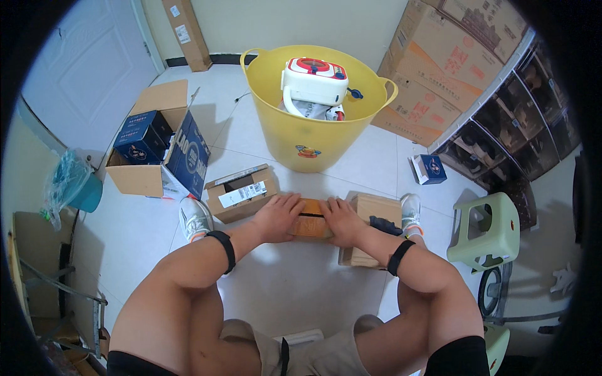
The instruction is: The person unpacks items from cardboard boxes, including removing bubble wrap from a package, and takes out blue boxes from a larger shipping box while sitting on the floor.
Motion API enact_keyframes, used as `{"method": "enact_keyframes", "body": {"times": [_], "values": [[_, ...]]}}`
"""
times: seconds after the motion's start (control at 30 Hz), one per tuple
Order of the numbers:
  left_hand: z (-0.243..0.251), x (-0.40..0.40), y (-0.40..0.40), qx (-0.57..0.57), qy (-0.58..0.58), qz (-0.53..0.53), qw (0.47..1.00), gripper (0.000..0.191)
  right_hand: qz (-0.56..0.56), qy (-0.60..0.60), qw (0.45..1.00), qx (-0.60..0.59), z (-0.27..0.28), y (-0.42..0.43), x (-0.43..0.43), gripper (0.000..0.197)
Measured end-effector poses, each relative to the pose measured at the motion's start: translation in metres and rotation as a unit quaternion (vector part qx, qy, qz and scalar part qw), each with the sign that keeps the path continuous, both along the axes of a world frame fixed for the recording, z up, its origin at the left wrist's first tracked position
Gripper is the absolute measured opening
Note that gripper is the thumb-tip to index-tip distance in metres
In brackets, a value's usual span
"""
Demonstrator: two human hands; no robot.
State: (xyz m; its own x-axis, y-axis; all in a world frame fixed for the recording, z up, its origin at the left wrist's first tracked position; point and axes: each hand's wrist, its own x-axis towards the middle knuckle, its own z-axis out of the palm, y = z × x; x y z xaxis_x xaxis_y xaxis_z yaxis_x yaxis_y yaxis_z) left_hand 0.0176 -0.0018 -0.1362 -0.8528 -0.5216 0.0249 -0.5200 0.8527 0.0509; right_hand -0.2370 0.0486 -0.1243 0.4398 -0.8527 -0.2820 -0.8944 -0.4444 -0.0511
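Note:
Between my two hands is a small orange-brown box (pixel 311 229) with a dark strip across its top. My left hand (pixel 278 220) grips its left side, and my right hand (pixel 345 222) grips the right side. Left of it lies a cardboard box (pixel 244 207) with a white printed label and a dark opening on top. Beside my right forearm is another cardboard box (pixel 376 207), partly hidden by the arm, with a crumpled black item (pixel 385 224) on it.
A yellow tub (pixel 305 141) holds a white-and-red toy appliance (pixel 314 84). An opened carton (pixel 136 176) with dark blue boxes stands left. A small blue-and-white box (pixel 430 169), a green stool (pixel 489 230) and stacked cartons (pixel 437 61) are right. A teal bin (pixel 87 195) sits far left.

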Motion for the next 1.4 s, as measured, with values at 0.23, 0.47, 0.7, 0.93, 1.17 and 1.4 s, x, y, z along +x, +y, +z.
{"method": "enact_keyframes", "body": {"times": [0.23,0.47,0.7,0.93,1.17,1.4], "values": [[0.017,-0.010,0.005,0.039,-0.108,0.031,0.993,0.105,0.036,0.012,0.999,-0.009,0.006,-0.006,-0.002,0.112],[0.019,-0.013,0.009,0.012,-0.138,0.025,0.990,0.099,0.030,0.022,0.999,-0.030,0.003,-0.003,-0.003,0.112],[0.013,-0.012,0.010,-0.010,-0.128,0.015,0.992,0.094,0.032,0.014,0.998,-0.049,-0.005,0.001,-0.002,0.109],[0.001,-0.014,0.014,-0.021,-0.139,0.029,0.990,0.099,0.043,0.053,0.994,-0.091,-0.009,0.005,0.001,0.102],[0.010,-0.013,0.007,0.017,-0.182,0.042,0.982,0.107,0.029,0.054,0.997,-0.052,-0.004,-0.003,0.003,0.101],[0.016,0.000,-0.003,0.127,-0.056,0.028,0.990,0.103,0.057,0.079,0.992,-0.084,0.004,-0.026,-0.030,0.097]]}}
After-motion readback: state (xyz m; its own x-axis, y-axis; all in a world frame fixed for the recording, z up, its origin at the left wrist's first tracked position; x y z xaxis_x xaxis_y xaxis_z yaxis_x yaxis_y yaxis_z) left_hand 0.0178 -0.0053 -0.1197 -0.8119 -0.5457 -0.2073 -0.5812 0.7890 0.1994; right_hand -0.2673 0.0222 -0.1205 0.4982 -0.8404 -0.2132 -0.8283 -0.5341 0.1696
